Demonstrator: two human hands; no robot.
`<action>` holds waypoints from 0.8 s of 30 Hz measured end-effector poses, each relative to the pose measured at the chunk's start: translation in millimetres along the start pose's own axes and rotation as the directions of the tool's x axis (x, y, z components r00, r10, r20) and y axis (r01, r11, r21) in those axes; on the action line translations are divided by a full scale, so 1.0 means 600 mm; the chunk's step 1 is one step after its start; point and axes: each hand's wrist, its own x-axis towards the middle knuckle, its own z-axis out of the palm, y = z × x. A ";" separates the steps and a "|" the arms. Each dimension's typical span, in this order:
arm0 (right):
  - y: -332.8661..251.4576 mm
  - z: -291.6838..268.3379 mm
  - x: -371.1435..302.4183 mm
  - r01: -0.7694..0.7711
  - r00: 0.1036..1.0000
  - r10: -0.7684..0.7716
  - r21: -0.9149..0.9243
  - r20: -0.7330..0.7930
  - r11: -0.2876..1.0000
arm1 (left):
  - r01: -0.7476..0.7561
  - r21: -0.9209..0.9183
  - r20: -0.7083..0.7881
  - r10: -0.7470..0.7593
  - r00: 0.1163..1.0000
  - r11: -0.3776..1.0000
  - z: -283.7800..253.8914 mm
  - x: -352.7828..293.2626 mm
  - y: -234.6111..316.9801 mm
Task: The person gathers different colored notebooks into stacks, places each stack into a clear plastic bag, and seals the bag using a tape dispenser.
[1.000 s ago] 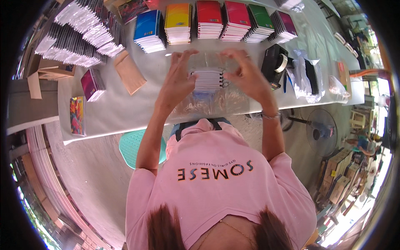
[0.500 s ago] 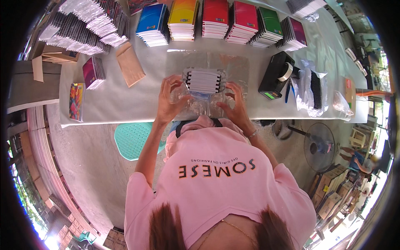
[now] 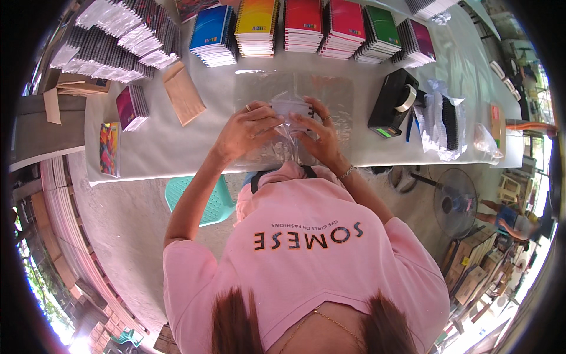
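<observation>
A small stack of spiral-bound notebooks [image 3: 290, 108], wrapped in clear plastic, sits on the table in front of me. My left hand [image 3: 252, 128] is at its left side, fingers pinched on the loose clear plastic film [image 3: 287, 134] at the near end. Around the stack's right side curls my right hand [image 3: 320, 131], with the thumb on the near edge and the fingers at the far right corner. Black spiral binding shows beside the right fingers. Both hands partly hide the stack. Under it lies a flat sheet of clear plastic [image 3: 336, 88].
Stacks of coloured spiral notebooks [image 3: 303, 29] line the far side. Plastic-wrapped bundles [image 3: 106, 50] pile up at far left, near a brown envelope [image 3: 184, 93]. A black tape dispenser [image 3: 389, 106] and a plastic bag of black spirals [image 3: 446, 124] lie right. A fan [image 3: 455, 203] stands beyond the table edge.
My hands have moved inward from the stack's two sides onto it. The left hand now pinches the plastic film, and the right has closed around the stack's right side.
</observation>
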 end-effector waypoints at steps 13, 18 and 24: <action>-0.017 -0.007 0.029 -0.201 0.977 0.212 0.225 -0.028 0.954 | 0.222 0.065 -0.167 -0.209 0.964 0.973 0.028 0.020 0.015; -0.020 -0.005 0.038 -0.303 0.931 0.360 0.434 -0.053 0.848 | 0.368 -0.068 -0.122 -0.374 0.919 0.927 0.034 0.029 0.017; -0.004 -0.020 0.058 -0.357 0.934 0.294 0.473 0.204 0.806 | 0.425 -0.318 -0.188 -0.495 0.848 0.848 0.041 0.044 -0.003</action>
